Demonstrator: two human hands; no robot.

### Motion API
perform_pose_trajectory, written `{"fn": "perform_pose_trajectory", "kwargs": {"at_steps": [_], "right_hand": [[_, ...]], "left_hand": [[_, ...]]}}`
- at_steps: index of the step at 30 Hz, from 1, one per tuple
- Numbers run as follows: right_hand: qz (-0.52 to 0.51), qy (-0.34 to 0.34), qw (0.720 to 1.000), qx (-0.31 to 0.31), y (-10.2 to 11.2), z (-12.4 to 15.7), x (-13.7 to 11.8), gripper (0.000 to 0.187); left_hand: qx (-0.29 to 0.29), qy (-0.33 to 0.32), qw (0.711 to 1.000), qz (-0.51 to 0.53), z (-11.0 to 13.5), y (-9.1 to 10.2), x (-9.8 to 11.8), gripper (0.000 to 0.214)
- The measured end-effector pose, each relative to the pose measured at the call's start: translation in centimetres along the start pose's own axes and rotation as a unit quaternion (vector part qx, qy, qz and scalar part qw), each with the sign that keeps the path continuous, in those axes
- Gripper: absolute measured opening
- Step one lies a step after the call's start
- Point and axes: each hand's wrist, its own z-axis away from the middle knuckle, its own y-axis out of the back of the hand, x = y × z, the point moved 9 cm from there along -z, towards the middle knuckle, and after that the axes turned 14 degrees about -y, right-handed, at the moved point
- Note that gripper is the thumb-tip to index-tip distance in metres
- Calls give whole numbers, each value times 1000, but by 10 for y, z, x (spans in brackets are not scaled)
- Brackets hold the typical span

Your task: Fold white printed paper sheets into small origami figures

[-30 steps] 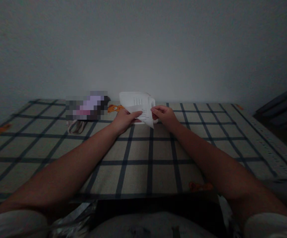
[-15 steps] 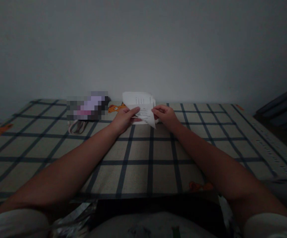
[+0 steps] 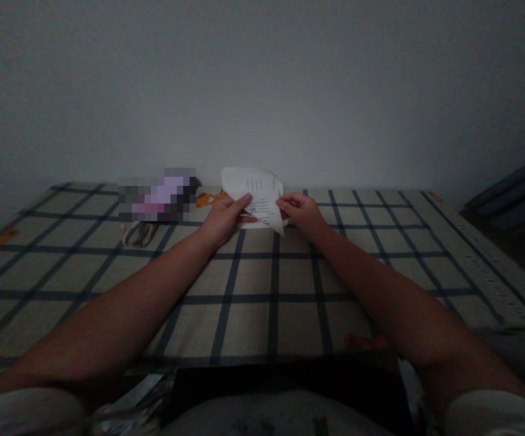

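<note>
At left of the printed paper (image 3: 264,207), L hand (image 3: 223,219), and at its right, R hand (image 3: 304,213), have fingers (image 3: 291,197) closed on it, prob. to steady it.

White paper (image 3: 263,200) sits close to the centre of the frame, bent, with rows of small dark print too blurred to read. One pointed corner angles down toward the lower right.
</note>
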Motion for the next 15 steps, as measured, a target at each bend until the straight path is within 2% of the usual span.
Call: {"fn": "perform_pose_trajectory", "kwargs": {"at_steps": [10, 15], "right_hand": [[-5, -4, 1000, 4, 0, 0, 1, 25], [-11, -2, 1000, 0, 0, -1, 1, 25]], "left_hand": [[4, -2, 1000, -2, -3, 0, 1, 36], [19, -3, 999, 33, -3, 2, 2, 35]]}}
